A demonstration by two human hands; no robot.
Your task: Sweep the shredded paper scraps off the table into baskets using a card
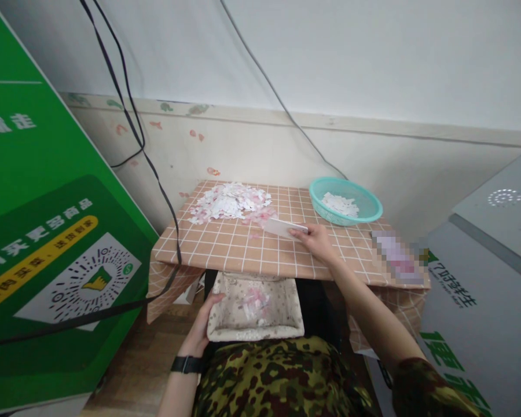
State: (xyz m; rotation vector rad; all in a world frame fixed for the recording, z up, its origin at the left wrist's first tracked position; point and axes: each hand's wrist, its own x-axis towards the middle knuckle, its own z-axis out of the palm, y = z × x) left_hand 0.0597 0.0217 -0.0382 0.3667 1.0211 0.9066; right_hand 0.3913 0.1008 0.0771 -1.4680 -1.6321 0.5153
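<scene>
My left hand (209,315) grips the left rim of a fabric-lined basket (255,335), which rests at my lap just below the table edge. Inside the basket lie some pink and clear plastic pieces (257,302). Over the table, my right hand (315,238) pinches a flat white card (278,226) by its right end. The card's left end is close to a few loose pink pieces (260,216) at the edge of a heap of small white and pink pieces (228,202).
A checked brown cloth covers the table (226,246). Back right stands a turquoise plastic basket (360,205) holding white pieces (341,204). A blurred flat item (395,255) lies at the right edge. A black cable (165,197) hangs on the left, near a green sign (69,220).
</scene>
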